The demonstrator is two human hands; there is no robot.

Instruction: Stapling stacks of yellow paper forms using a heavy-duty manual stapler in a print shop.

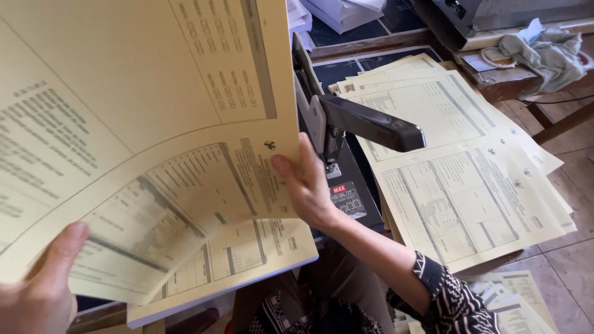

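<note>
I lift a large pale-yellow printed sheet [124, 124] that fills the left of the view. My left hand [40, 287] pinches its lower left edge with the thumb on top. My right hand [306, 179] grips the sheet's right edge, fingers behind the paper. Under it lies a thick stack of the same yellow sheets [241, 260]. Just right of my right hand stands a heavy-duty black stapler [349, 130] with its long handle raised.
A fanned pile of yellow printed sheets [470, 167] covers the table to the right of the stapler. More sheets [513, 303] lie lower right near the tiled floor. A crumpled pale cloth [544, 52] and white paper stacks [340, 12] sit at the back.
</note>
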